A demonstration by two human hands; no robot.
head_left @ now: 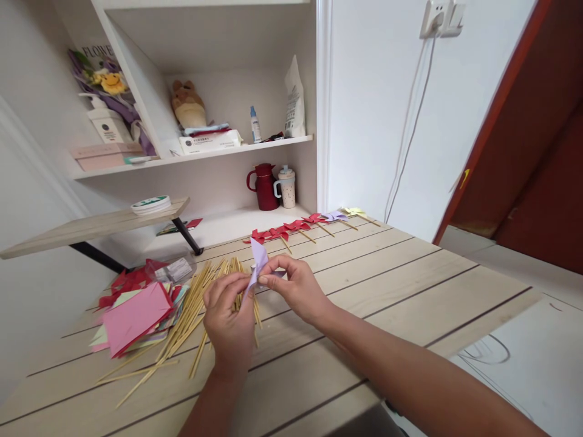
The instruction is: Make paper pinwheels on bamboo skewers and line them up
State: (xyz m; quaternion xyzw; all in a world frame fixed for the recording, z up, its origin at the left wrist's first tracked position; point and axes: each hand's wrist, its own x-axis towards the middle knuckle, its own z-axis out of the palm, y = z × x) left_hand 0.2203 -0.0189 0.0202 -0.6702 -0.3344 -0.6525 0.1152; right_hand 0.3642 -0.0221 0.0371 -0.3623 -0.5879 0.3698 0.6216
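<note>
A lilac paper pinwheel (pixel 259 257) is held up over the table between my two hands, its folded blades pointing several ways. My left hand (pixel 231 312) pinches its lower left side, fingers curled. From the right, my right hand (pixel 294 284) pinches it near the middle with thumb and forefinger. Whether a pin or other small part sits between those fingertips is hidden. Beneath and left of my left hand lies a loose heap of thin wooden sticks (pixel 184 325). Further left is a stack of coloured paper sheets (pixel 134 318), pink on top.
Finished pinwheels on sticks, red ones (pixel 291 226), a lilac one (pixel 336 216) and a yellow one (pixel 354 212), line the table's back edge. A clear plastic packet (pixel 178 269) lies behind the paper. A raised wooden stand (pixel 104 223) holds a roll of tape (pixel 151 204). A dark red jug (pixel 264 187) and a cup (pixel 286 187) stand at the back.
</note>
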